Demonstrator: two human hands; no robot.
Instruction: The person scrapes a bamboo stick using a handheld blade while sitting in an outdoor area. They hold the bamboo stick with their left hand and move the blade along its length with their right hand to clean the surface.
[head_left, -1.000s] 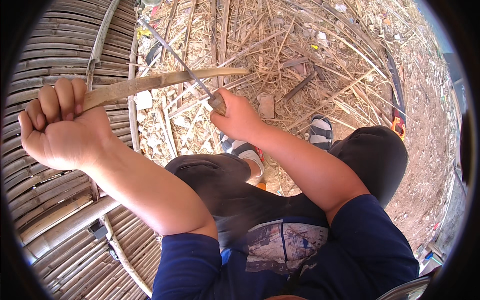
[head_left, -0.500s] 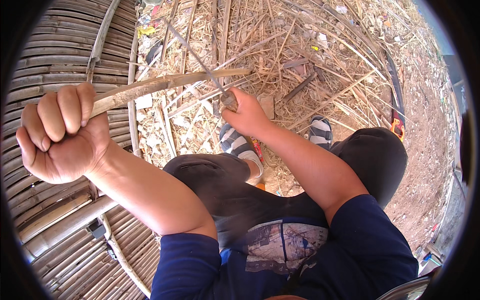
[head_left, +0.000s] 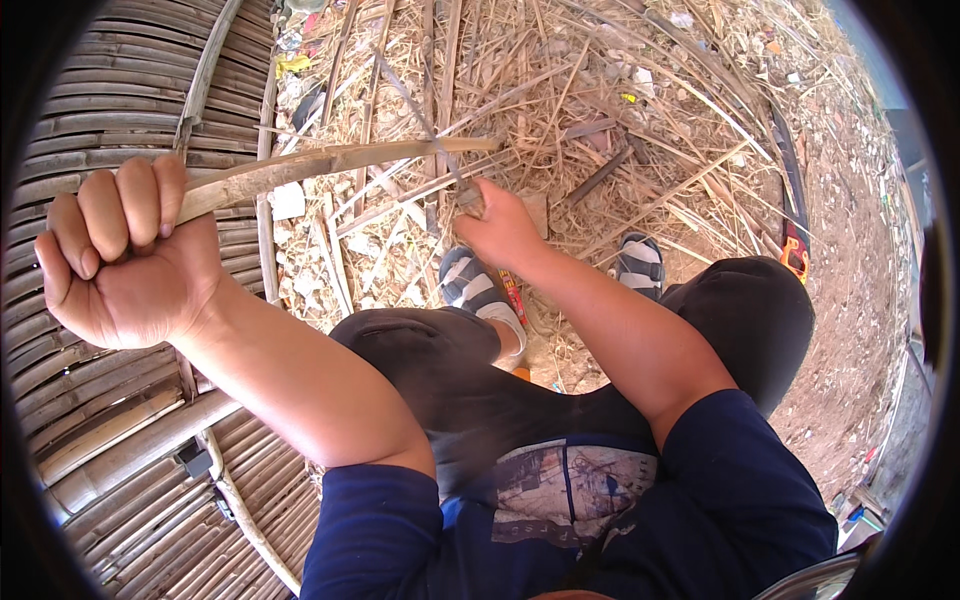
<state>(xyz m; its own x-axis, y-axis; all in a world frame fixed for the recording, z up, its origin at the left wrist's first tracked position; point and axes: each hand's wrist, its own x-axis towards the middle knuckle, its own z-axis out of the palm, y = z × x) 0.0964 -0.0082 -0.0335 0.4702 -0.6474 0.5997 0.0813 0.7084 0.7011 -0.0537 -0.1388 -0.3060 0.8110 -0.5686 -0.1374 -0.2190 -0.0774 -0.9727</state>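
Note:
My left hand (head_left: 135, 265) is raised at the left, its fingers wrapped round one end of a long split bamboo strip (head_left: 310, 166). The strip stretches to the right, its far end over the littered ground. In my right hand (head_left: 508, 228) is a knife (head_left: 407, 97), gripped by its short handle. Its long, narrow blade points up and left, crossing the strip near the far end. Whether the edge bites into the bamboo cannot be made out.
A wall of bamboo slats (head_left: 120, 110) runs along the left. Straw, shavings and loose strips (head_left: 600, 75) litter the ground beyond my sandalled feet (head_left: 470, 283). A handsaw with a red and orange handle (head_left: 795, 255) lies at the right, beside bare soil.
My right hand has shifted slightly right, and the knife blade now crosses the strip closer to its far end. My left hand has risen a little, bringing the strip more level.

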